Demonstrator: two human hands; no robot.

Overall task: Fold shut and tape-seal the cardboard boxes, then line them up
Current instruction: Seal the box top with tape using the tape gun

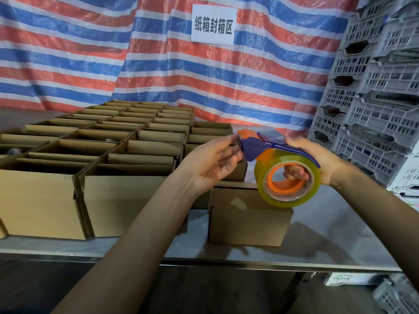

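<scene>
Head view, read from left to right. Rows of open cardboard boxes with raised flaps fill the left half of the steel table. The left hand is raised, palm towards the camera. Its fingertips meet the cutter end of the tape dispenser, but whether they pinch the free tape end or only touch the head cannot be told. The dispenser's long axis runs roughly left to right, cutter head towards the left hand and handle towards the right. Its clear tape roll hangs below the handle.

A single closed box stands apart from the open rows near the table's front edge. It sits below both hands, and the roll overlaps its upper right corner in this view. Contact between roll and box cannot be confirmed, and the top seam is hidden. The right hand grips the dispenser, with fingers curled through the orange core and the thumb over the handle. Grey plastic crates are stacked at far right.

Judgement: the tape must travel downward to the box top, and the right hand carrying the roll is the nearer one.
</scene>
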